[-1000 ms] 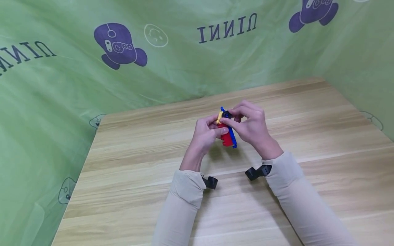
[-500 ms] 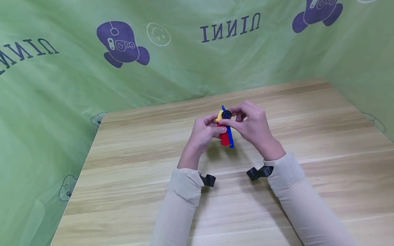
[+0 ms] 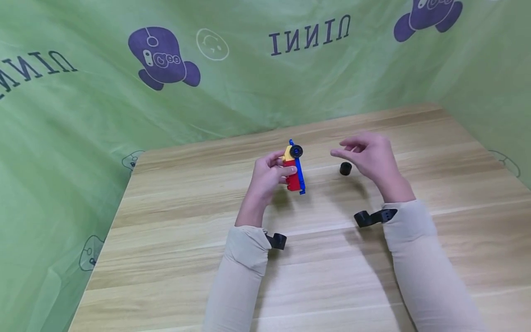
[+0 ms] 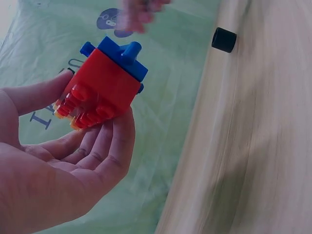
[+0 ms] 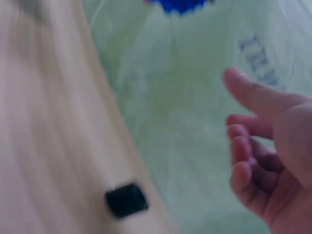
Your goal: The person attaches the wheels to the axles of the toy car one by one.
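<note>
Held up over the table in my left hand [image 3: 266,179] is a small toy-brick car [image 3: 293,177] with red and yellow bricks on a blue base. The thumb and fingers grip its sides. A black wheel [image 3: 296,151] sits on the base near the yellow brick. In the left wrist view, a bare blue axle peg [image 4: 131,51] sticks out beside the red brick [image 4: 100,83]. To the right, my right hand [image 3: 371,157] hovers with loosely bent fingers and nothing in them. A loose black wheel [image 3: 345,168] lies on the tabletop just below its fingertips.
The wooden table [image 3: 174,258] reaches back to a green printed curtain [image 3: 240,92], which also hangs along the left and right sides. Each wrist carries a small black camera, one on the left cuff [image 3: 279,241] and one on the right [image 3: 365,219].
My right hand has let go of the car and moved right, above the loose wheel, which now shows. The left hand has shifted slightly left with the car.
</note>
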`<state>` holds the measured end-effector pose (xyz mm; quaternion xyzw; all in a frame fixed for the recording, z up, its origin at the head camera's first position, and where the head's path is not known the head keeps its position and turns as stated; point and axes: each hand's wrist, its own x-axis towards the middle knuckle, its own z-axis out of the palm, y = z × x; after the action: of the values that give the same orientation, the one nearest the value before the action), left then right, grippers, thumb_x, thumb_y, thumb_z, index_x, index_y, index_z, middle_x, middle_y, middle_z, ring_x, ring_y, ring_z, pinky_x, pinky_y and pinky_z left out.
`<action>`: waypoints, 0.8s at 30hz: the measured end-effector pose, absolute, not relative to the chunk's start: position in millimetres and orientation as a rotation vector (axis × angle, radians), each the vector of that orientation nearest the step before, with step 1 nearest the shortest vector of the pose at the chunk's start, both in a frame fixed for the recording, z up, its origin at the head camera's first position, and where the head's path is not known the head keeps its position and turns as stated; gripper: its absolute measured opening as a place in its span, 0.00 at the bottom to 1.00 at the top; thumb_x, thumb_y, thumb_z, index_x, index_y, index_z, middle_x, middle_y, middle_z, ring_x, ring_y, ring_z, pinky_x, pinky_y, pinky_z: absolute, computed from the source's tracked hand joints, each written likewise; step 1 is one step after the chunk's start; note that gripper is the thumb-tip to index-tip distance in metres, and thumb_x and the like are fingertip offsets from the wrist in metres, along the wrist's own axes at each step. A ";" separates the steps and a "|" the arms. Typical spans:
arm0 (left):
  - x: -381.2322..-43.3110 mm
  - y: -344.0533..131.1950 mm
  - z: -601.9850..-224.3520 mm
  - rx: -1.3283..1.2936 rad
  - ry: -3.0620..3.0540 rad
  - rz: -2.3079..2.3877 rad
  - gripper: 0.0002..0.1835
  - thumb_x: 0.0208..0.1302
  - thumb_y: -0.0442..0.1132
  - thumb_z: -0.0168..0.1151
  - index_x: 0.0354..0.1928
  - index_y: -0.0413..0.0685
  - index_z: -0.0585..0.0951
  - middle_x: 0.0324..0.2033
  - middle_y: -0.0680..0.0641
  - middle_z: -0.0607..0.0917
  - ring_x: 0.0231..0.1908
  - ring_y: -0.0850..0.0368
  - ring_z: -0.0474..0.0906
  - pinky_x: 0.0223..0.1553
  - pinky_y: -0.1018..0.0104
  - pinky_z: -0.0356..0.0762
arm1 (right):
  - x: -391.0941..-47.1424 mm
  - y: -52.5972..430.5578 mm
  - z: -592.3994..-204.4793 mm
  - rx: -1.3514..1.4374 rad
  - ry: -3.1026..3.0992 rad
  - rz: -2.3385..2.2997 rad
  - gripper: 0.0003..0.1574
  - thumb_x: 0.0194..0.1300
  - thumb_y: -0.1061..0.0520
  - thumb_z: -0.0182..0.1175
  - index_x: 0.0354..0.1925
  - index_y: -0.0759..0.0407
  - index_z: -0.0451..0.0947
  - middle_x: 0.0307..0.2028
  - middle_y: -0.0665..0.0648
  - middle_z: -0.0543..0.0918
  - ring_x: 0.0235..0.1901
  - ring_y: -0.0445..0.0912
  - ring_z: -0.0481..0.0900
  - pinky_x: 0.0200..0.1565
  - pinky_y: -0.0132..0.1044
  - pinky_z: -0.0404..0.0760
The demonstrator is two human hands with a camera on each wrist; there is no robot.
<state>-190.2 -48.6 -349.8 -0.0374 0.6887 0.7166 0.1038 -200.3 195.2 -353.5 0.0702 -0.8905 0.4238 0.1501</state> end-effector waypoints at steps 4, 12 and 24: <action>-191.5 -49.3 -351.4 -0.125 2.036 2.109 0.30 0.60 0.24 0.66 0.66 0.41 0.76 0.39 0.48 0.78 0.36 0.57 0.81 0.32 0.71 0.82 | -207.1 214.3 -366.9 0.077 -2.830 1.220 0.35 0.53 0.40 0.77 0.51 0.63 0.86 0.40 0.63 0.89 0.31 0.41 0.79 0.30 0.29 0.76; -192.8 -50.3 -351.5 -0.120 2.019 2.119 0.30 0.60 0.25 0.67 0.66 0.43 0.76 0.40 0.47 0.80 0.39 0.55 0.82 0.36 0.69 0.84 | -211.6 226.0 -379.2 0.118 -3.051 1.150 0.38 0.54 0.45 0.78 0.58 0.64 0.82 0.53 0.67 0.85 0.44 0.54 0.82 0.41 0.37 0.75; -191.5 -51.5 -350.5 -0.096 2.014 2.129 0.29 0.60 0.25 0.67 0.65 0.42 0.77 0.39 0.48 0.79 0.39 0.56 0.82 0.34 0.70 0.83 | -212.4 223.7 -388.1 0.106 -3.012 1.064 0.30 0.56 0.48 0.76 0.53 0.63 0.85 0.48 0.68 0.86 0.48 0.58 0.80 0.51 0.50 0.76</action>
<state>-191.5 -51.5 -350.5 -0.0325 0.6830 0.7221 0.1044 -212.4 223.7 -388.1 0.0332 -0.9420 0.3327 -0.0273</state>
